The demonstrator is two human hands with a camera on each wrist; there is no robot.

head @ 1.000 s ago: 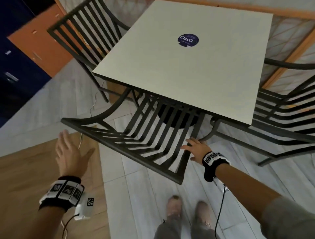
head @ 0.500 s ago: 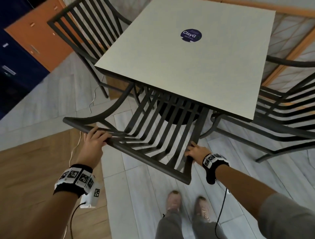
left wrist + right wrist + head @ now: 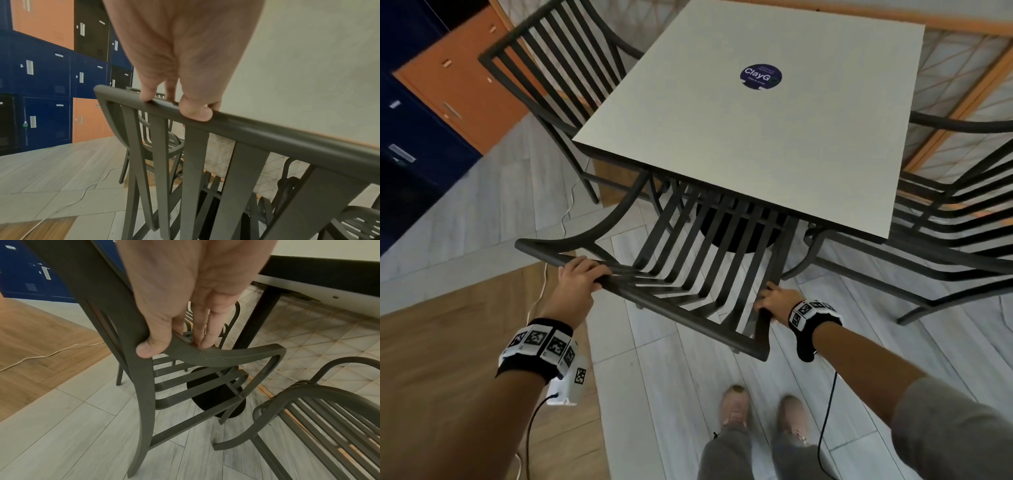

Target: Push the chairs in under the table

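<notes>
A dark grey slatted chair (image 3: 688, 274) stands before me, its seat partly under the square white table (image 3: 774, 144). My left hand (image 3: 582, 274) grips the top rail of the chair's back near its left end, with fingers over the rail (image 3: 267, 129) and the thumb (image 3: 197, 112) on the near side. My right hand (image 3: 770, 301) grips the chair's right side post where the armrest (image 3: 226, 355) joins it, thumb (image 3: 150, 348) around the post. A second chair (image 3: 558, 78) stands at the table's left side, a third chair (image 3: 955, 219) at its right.
The table's black round base (image 3: 216, 395) sits under the near chair's seat. A white cable (image 3: 565, 212) runs over the floor at the left. Blue and orange lockers (image 3: 47, 81) line the left wall. My feet (image 3: 763, 411) stand just behind the chair.
My left hand, open and apart from the chair a second ago, came in and took hold of the top rail. My right hand closed more firmly on the right post. The chair slid slightly further under the table.
</notes>
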